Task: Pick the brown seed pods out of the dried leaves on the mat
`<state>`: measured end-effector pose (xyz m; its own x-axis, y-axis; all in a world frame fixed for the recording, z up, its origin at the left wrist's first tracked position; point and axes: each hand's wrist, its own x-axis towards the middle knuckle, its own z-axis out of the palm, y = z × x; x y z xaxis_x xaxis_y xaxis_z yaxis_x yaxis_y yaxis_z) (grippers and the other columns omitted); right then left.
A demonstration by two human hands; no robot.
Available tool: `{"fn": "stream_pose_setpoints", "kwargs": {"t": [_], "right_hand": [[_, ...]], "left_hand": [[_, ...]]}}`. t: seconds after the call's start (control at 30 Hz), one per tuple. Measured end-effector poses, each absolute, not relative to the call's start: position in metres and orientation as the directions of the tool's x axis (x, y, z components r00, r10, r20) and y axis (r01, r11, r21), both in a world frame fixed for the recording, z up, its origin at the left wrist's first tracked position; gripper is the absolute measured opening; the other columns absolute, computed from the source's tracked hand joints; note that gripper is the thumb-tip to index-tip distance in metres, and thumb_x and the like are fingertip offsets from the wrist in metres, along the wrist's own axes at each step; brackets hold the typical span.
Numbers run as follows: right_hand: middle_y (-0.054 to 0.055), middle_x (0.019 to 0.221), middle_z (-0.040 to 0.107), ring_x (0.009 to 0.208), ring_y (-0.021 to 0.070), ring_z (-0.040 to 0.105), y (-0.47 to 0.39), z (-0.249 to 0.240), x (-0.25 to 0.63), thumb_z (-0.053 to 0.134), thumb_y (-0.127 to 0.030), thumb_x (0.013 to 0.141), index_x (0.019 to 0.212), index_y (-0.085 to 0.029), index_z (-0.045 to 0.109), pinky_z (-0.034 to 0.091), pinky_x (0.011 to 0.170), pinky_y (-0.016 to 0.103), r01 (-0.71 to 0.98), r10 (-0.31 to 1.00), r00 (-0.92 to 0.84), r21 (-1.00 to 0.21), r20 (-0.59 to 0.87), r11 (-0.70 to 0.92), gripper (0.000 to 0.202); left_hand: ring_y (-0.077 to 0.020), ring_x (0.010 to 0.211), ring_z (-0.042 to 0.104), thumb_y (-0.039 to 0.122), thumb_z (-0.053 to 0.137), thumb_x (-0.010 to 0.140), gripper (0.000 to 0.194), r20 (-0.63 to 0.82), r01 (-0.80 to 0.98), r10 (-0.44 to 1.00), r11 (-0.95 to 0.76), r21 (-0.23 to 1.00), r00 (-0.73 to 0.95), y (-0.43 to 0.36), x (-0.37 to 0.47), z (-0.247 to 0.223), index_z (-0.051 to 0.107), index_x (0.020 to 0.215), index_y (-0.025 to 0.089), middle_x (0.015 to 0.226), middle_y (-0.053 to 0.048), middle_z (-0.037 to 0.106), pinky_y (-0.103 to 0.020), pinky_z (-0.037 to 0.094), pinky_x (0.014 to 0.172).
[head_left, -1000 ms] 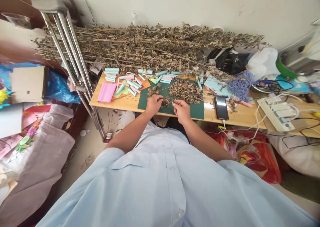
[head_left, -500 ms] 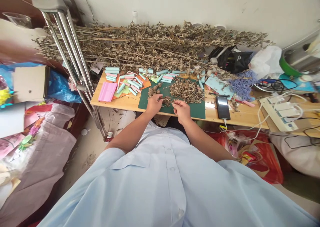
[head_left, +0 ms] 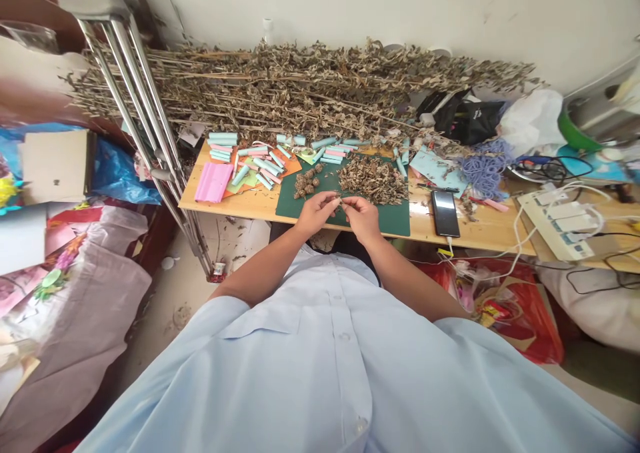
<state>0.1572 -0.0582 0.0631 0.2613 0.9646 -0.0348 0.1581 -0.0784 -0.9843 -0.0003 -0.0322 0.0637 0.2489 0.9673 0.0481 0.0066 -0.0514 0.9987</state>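
Observation:
Over the front of the green cutting mat [head_left: 290,203], my left hand [head_left: 318,212] and my right hand [head_left: 362,217] meet, fingers bent and fingertips pinched together. What they pinch is tiny and mostly covered by the fingers; a few brownish bits show around the tips. Just beyond my right hand spreads a loose pile of dried leaves [head_left: 374,180]. Beyond my left hand, a cluster of several small round brown balls [head_left: 306,184] lies on the mat's left part.
Rolled blue and pink paper tubes [head_left: 265,166] and a pink sheet [head_left: 213,182] lie left of the mat. Dried plant stalks [head_left: 300,86] line the wall. At right are a phone [head_left: 445,214], purple yarn [head_left: 487,166] and a power strip [head_left: 557,220]. Metal crutches [head_left: 145,100] stand at left.
My hands have come together, the right moving left and the left slightly right. The small heap of leaves that showed between them is now out of sight, and the round balls show more fully.

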Motion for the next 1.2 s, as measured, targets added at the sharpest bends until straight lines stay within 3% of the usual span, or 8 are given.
{"fn": "stream_pose_setpoints", "kwargs": {"t": [0.07, 0.23, 0.4, 0.57, 0.73, 0.87, 1.0, 1.2], "right_hand": [[-0.002, 0.069, 0.068, 0.052, 0.0105, 0.053, -0.056, 0.067, 0.154, 0.070, -0.033, 0.078, 0.091, -0.021, 0.074, 0.043, 0.051, 0.025, 0.179, 0.972, 0.236, -0.982, -0.011, -0.055, 0.018], [0.000, 0.082, 0.071, 0.059, 0.0108, 0.056, -0.054, 0.068, 0.148, 0.073, -0.029, 0.073, 0.099, -0.020, 0.070, 0.046, 0.051, 0.024, 0.140, 0.985, 0.165, -0.987, -0.056, -0.079, 0.028], [-0.001, 0.079, 0.069, 0.053, 0.0083, 0.053, -0.052, 0.063, 0.147, 0.071, -0.027, 0.071, 0.098, -0.020, 0.069, 0.040, 0.045, 0.021, 0.060, 0.984, 0.137, -0.990, -0.116, -0.125, 0.029], [-0.002, 0.075, 0.068, 0.046, 0.0066, 0.049, -0.050, 0.069, 0.148, 0.075, -0.030, 0.066, 0.095, -0.020, 0.068, 0.032, 0.038, 0.020, -0.052, 0.959, 0.160, -0.972, -0.235, -0.229, 0.031], [-0.002, 0.069, 0.066, 0.044, 0.0072, 0.048, -0.050, 0.074, 0.150, 0.077, -0.031, 0.066, 0.094, -0.019, 0.067, 0.030, 0.037, 0.021, -0.062, 0.950, 0.158, -0.963, -0.271, -0.264, 0.032], [0.000, 0.074, 0.069, 0.046, 0.0075, 0.049, -0.053, 0.073, 0.152, 0.077, -0.033, 0.068, 0.093, -0.019, 0.067, 0.030, 0.037, 0.021, -0.061, 0.947, 0.161, -0.961, -0.277, -0.270, 0.031], [0.000, 0.076, 0.069, 0.047, 0.0073, 0.049, -0.055, 0.068, 0.152, 0.076, -0.036, 0.070, 0.094, -0.020, 0.067, 0.032, 0.039, 0.021, -0.033, 0.946, 0.174, -0.962, -0.274, -0.273, 0.031], [0.001, 0.086, 0.070, 0.055, 0.0089, 0.055, -0.053, 0.064, 0.153, 0.075, -0.041, 0.074, 0.100, -0.020, 0.068, 0.048, 0.052, 0.025, 0.138, 0.983, 0.168, -0.985, -0.076, -0.100, 0.034]], "left_hand": [[-0.0113, 0.063, 0.063, 0.037, 0.074, 0.083, 0.038, 0.004, -0.073, 0.956, 0.019, 0.997, 0.295, -0.032, 0.002, 0.062, 0.068, 0.113, 0.015, 0.087, -0.005, 0.071, -0.024, 0.050, 0.064], [-0.0072, 0.046, 0.051, 0.037, 0.069, 0.084, 0.022, -0.127, -0.115, 0.948, 0.167, 0.979, 0.291, -0.027, -0.001, 0.052, 0.068, 0.089, 0.015, 0.061, 0.001, 0.063, -0.019, 0.033, 0.045], [-0.0076, 0.050, 0.057, 0.033, 0.074, 0.078, 0.022, -0.196, -0.209, 0.930, 0.269, 0.940, 0.312, -0.024, -0.003, 0.051, 0.063, 0.080, 0.015, 0.069, -0.002, 0.067, -0.018, 0.032, 0.043], [-0.0077, 0.045, 0.055, 0.025, 0.070, 0.077, 0.014, -0.300, -0.209, 0.911, 0.364, 0.907, 0.284, -0.022, 0.000, 0.060, 0.060, 0.076, 0.015, 0.063, 0.000, 0.063, -0.019, 0.032, 0.041], [-0.0069, 0.043, 0.054, 0.023, 0.066, 0.080, 0.012, -0.329, -0.165, 0.910, 0.376, 0.912, 0.252, -0.023, 0.003, 0.063, 0.059, 0.075, 0.015, 0.061, 0.001, 0.062, -0.018, 0.032, 0.041], [-0.0074, 0.043, 0.055, 0.025, 0.067, 0.080, 0.013, -0.320, -0.159, 0.919, 0.361, 0.919, 0.232, -0.023, 0.004, 0.059, 0.059, 0.076, 0.016, 0.061, 0.001, 0.062, -0.019, 0.026, 0.039], [-0.0078, 0.042, 0.054, 0.026, 0.067, 0.079, 0.013, -0.303, -0.169, 0.928, 0.342, 0.925, 0.219, -0.022, 0.005, 0.056, 0.059, 0.075, 0.015, 0.060, 0.001, 0.062, -0.019, 0.029, 0.040], [-0.0084, 0.043, 0.054, 0.025, 0.065, 0.078, 0.013, -0.234, -0.096, 0.948, 0.259, 0.961, 0.216, -0.024, 0.005, 0.054, 0.060, 0.072, 0.015, 0.061, 0.001, 0.062, -0.020, 0.034, 0.041]]}}
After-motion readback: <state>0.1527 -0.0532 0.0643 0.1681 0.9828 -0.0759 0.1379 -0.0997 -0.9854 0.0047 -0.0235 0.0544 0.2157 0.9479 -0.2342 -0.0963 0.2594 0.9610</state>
